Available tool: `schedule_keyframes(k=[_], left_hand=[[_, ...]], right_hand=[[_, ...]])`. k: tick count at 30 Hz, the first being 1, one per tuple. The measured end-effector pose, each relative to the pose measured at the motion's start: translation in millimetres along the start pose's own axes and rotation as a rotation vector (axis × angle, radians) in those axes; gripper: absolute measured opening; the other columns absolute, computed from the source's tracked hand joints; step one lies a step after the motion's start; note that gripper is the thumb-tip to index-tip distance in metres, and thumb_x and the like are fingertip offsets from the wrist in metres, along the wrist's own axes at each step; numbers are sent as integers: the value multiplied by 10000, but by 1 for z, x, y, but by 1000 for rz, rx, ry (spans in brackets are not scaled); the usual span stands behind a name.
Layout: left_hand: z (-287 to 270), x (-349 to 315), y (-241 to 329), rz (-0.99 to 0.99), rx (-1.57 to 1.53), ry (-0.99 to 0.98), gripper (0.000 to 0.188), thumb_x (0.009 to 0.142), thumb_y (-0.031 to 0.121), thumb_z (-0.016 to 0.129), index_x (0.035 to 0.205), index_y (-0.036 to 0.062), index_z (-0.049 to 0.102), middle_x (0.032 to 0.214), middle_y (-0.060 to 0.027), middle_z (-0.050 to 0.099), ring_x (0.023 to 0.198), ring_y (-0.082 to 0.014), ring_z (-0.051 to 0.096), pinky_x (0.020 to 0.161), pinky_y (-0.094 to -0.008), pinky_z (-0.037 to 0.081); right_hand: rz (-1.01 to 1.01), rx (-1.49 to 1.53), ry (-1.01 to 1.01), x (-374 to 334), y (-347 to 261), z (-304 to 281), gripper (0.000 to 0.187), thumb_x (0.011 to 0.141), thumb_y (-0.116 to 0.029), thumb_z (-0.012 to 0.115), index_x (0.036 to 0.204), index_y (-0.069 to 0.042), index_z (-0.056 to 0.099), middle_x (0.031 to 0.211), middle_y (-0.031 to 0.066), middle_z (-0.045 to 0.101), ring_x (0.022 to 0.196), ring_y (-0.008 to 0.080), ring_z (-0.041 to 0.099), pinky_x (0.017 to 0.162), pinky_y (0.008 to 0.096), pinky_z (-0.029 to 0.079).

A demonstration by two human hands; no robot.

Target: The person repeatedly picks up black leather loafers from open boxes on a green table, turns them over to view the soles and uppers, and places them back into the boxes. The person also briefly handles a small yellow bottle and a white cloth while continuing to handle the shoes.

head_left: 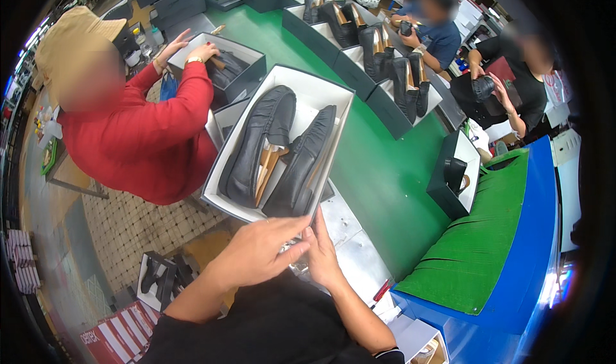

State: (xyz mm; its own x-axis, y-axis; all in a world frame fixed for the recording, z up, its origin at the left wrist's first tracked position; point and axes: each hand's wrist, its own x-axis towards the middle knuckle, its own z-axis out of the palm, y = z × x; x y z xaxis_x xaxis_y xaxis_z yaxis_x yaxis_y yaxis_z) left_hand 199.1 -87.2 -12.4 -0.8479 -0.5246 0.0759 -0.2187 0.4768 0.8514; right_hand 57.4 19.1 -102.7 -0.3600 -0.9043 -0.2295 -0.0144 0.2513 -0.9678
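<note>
Just in front of me is an open dark shoe box [272,218] with a white lining, set at a slant. Inside it lies a pair of black loafers, a left loafer [260,146] and a right loafer [301,165], with tan pieces showing in their openings. Across the box's near end, my left hand [260,250] has its fingers stretched to the right and the thumb apart. My right hand [324,256] holds the near right corner, fingers pointing up along its outside. Between the hands something shiny is partly hidden.
A green-topped table [372,165] runs away from me, with boxed black shoes [401,88] along its right side. At left a person in red [138,139] reaches into another shoe box [253,62]. Two people at far right handle shoes. A red pen [381,292] lies near my right forearm.
</note>
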Motion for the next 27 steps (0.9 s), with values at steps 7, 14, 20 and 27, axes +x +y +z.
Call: schedule_keyframes(k=[7,14,20,27], left_hand=[[9,-14,-22,183,93,51,405,893,206,655,1260,42,602,1220,-109,652,1116,-283,619,1036,-455,430],[7,-14,-32,231,57,59,373,878,186,665,1226,58,627,1209,-93,657,1104,-250,625,992,-424,461],[2,-3,-31,215,49,109,310,831,154,704,1123,53,682,1098,-103,698,1014,-283,660,897,-401,497],[20,9,-6,408,-195,175,288,741,42,740,1027,28,703,976,-113,715,882,-295,686,794,-366,534]], right_hand=[[-18,-110,-11,-4,1,-2,657,1041,-312,399,1525,53,146,1560,258,243,1453,337,258,1170,373,219],[-151,-160,-11,-4,-5,3,685,1065,-374,323,1510,95,98,1379,233,478,1266,274,503,1082,360,372],[-1,-54,8,1,0,7,625,1043,-247,410,1512,79,156,1566,254,233,1451,316,265,1167,362,232],[-19,325,77,2,22,-13,512,1057,-278,426,1480,-1,346,1461,180,443,1359,249,421,1117,349,334]])
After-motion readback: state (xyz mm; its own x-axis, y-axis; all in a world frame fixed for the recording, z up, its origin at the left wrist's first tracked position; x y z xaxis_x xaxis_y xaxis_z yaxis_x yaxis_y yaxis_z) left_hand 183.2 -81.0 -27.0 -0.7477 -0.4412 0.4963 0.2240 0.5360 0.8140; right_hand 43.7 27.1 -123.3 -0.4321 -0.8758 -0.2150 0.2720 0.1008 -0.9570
